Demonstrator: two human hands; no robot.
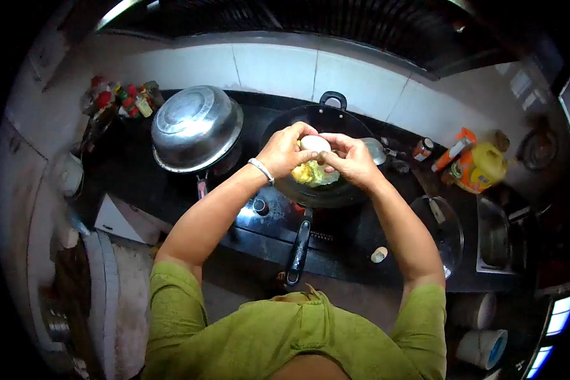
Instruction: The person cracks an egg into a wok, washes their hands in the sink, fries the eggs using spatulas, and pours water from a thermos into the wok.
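Note:
Over a dark wok (329, 197), my left hand (286, 151) and my right hand (351, 161) hold a pale egg (315, 144) between them, fingers closed around its two sides. A silver bracelet circles my left wrist. Yellow and whitish egg (313, 174) lies in the wok beneath my hands. The wok's long black handle (298, 250) points towards me. Whether the shell in my hands is cracked, I cannot tell.
A metal bowl (197, 126) sits upside down on the left burner. An eggshell (379, 254) and a glass lid (453, 234) lie on the right. Beyond them are a jar (423, 149), an orange-yellow bottle (478, 168) and a sink (493, 237).

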